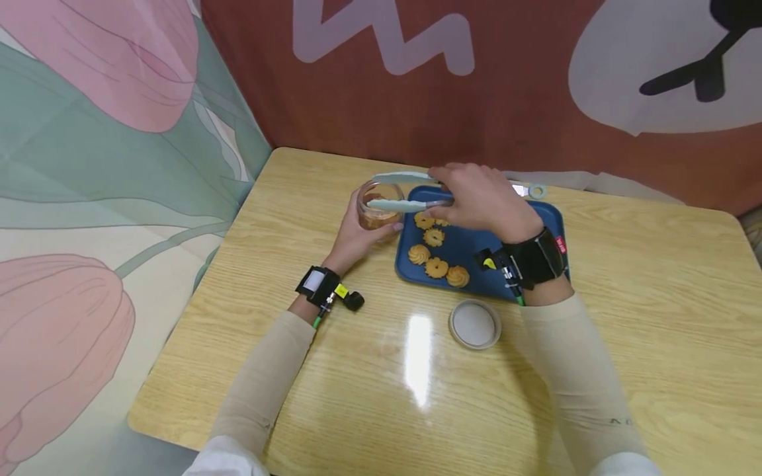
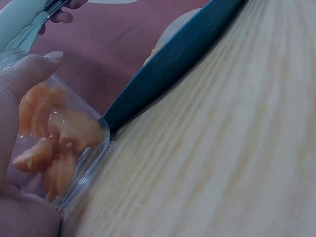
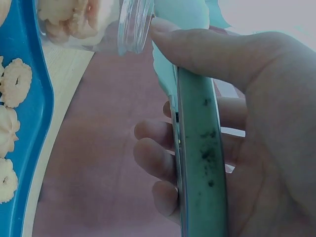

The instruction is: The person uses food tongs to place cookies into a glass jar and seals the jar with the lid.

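Head view, left to right: glass jar [image 1: 379, 205] of cookies, just left of the blue tray [image 1: 550, 218], is gripped by left hand [image 1: 357, 237], fingers curled round it. Tongs [image 1: 405, 192] are pinched by right hand [image 1: 482, 198], tips over jar mouth. Risks: jar could be knocked by tongs and tipped; remaining cookies [image 1: 436, 254] on tray could be crushed by a hard squeeze.

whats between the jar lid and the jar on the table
In the head view, bare wood and the blue tray's near-left corner with cookies lie between lid and jar.
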